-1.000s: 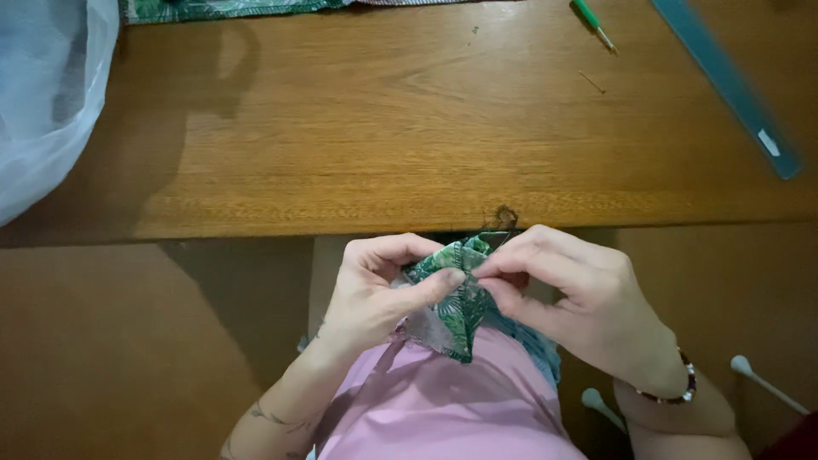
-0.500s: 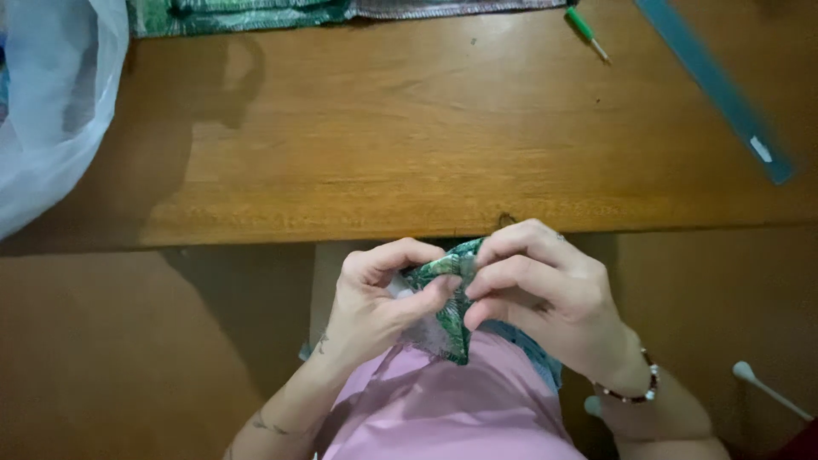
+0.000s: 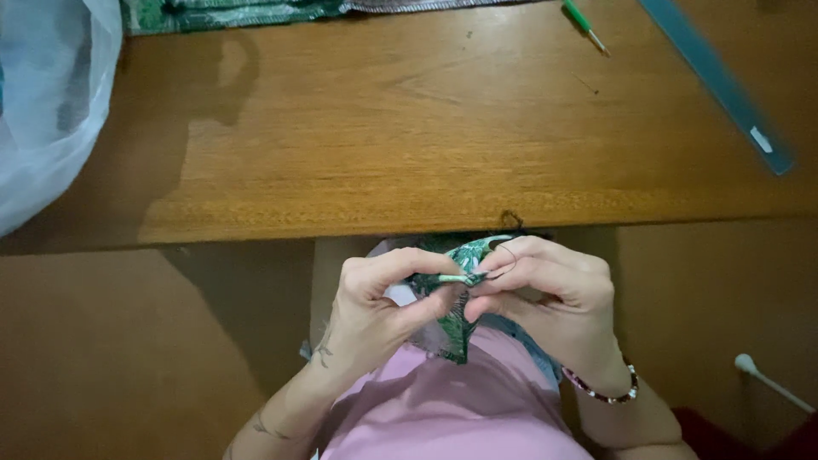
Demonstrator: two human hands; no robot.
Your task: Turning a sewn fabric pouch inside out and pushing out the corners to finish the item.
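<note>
a small piece of green patterned cloth [image 3: 460, 285] is pinched between both hands just below the near edge of the wooden table [image 3: 409, 128], above the lap. it is judged light, soft and limp, best gripped at its folded edge. the left hand [image 3: 383, 307], at 9 o'clock of the cloth, is pressed together on it; the right hand [image 3: 545, 294], at 3 o'clock, is curled with fingertips pinching it too.

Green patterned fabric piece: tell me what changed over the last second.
Both hands, left hand and right hand, keep pinching the green patterned fabric piece below the wooden table edge; the fingers only shifted slightly along it. Nothing was let go. Ruler, plastic bag and folded fabric stayed put.
</note>
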